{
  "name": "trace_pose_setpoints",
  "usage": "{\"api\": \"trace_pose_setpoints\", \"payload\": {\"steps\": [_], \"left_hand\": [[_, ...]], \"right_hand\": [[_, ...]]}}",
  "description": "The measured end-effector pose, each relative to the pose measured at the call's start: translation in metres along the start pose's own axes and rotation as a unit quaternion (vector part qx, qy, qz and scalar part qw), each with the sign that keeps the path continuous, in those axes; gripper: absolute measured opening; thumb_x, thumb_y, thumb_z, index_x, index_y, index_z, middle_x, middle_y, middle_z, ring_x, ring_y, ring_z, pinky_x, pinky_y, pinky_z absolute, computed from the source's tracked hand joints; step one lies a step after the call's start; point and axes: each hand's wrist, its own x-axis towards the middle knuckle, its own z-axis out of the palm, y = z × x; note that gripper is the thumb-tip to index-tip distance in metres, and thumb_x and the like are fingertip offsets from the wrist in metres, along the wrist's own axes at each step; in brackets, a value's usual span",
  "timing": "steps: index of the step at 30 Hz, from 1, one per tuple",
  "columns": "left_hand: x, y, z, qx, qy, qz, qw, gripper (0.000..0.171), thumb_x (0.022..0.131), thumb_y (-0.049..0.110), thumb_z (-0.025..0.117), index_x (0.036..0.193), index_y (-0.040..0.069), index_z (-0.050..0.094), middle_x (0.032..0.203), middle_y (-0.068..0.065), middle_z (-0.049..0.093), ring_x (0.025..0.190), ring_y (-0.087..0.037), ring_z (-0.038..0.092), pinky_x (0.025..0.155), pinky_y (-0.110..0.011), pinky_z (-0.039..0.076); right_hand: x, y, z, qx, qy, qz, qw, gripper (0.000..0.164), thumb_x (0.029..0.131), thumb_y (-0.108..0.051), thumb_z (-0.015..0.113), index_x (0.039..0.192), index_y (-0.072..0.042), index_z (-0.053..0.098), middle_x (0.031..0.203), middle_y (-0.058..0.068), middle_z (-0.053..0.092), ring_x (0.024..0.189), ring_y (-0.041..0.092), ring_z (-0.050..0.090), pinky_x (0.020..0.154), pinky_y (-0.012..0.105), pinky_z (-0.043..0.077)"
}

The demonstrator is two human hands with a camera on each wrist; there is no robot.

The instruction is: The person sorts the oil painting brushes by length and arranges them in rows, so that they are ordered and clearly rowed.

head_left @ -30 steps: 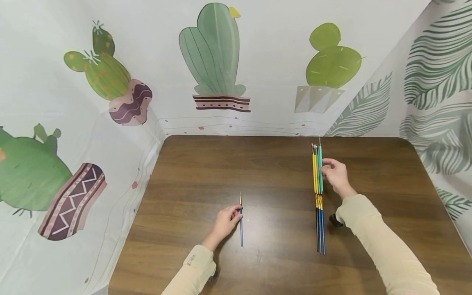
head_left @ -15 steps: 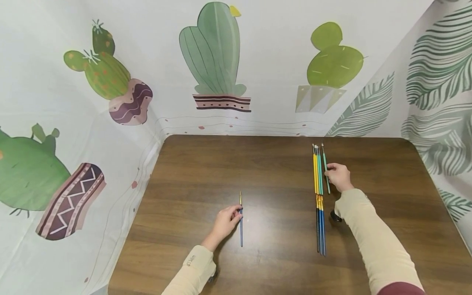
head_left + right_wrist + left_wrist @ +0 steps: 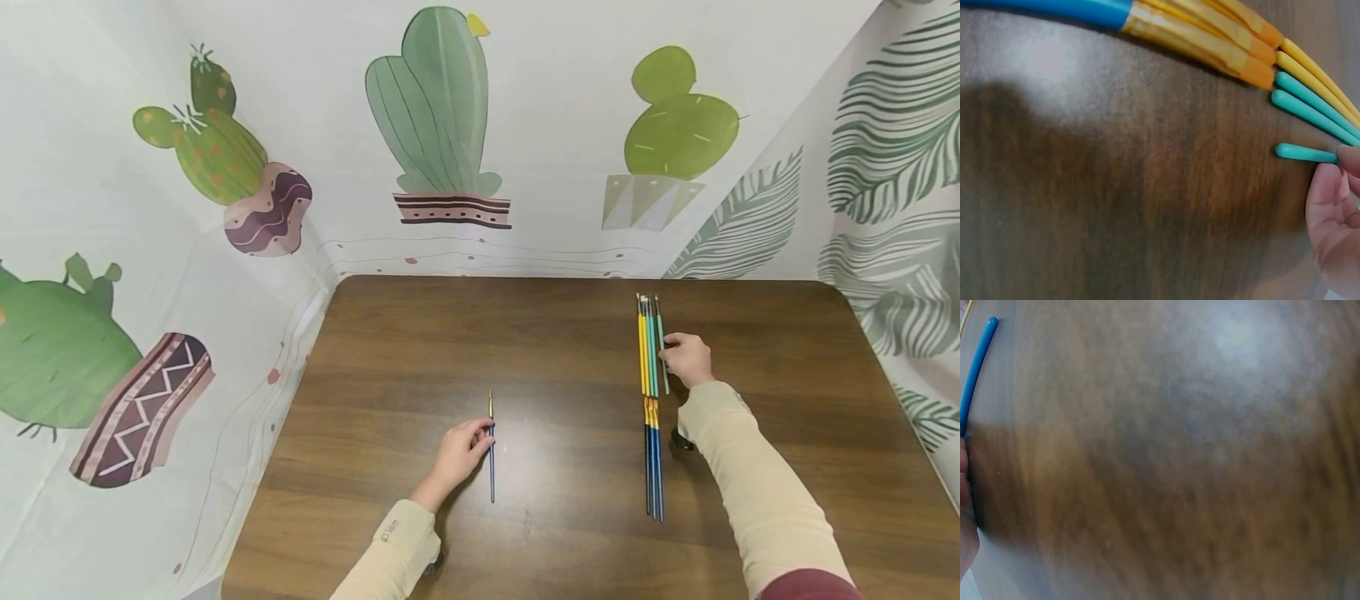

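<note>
My left hand [image 3: 456,457] pinches a slim blue paintbrush [image 3: 492,479] between thumb and fingers, over the middle of the table. Its tip points away from me. At the right, my right hand [image 3: 688,360] pinches a green paintbrush [image 3: 1304,152] by its handle, just right of a row of brushes. That row has two yellow paintbrushes [image 3: 642,358] and two green paintbrushes [image 3: 652,358] side by side. Nearer to me, several blue paintbrushes [image 3: 655,475] with orange bristles lie lengthwise, bristles close to the row's handle ends. In the left wrist view, only fingertips and a blue handle end show.
The brown wooden table [image 3: 390,333] has rounded far corners. Behind it and at both sides hangs white cloth [image 3: 555,125] printed with cacti and leaves. A dark strap piece [image 3: 682,439] shows under the right sleeve.
The right hand has shifted slightly right with the green paintbrush, opening a narrow gap beside the row; its tilt has lessened since half a second ago. The left hand stays put.
</note>
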Motion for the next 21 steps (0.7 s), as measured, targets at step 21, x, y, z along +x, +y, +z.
{"api": "trace_pose_setpoints", "payload": {"steps": [21], "left_hand": [[-0.0002, 0.0002, 0.0005, 0.006, 0.002, 0.003, 1.0, 0.021, 0.08, 0.016, 0.063, 0.101, 0.011, 0.062, 0.067, 0.007, 0.054, 0.056, -0.001, 0.043, 0.055, -0.016, 0.036]], "right_hand": [[-0.0043, -0.0035, 0.0008, 0.031, -0.044, 0.017, 0.998, 0.041, 0.087, -0.005, 0.045, 0.125, 0.011, 0.04, 0.1, 0.028, 0.052, 0.065, 0.018, 0.055, 0.058, 0.027, 0.051]]}}
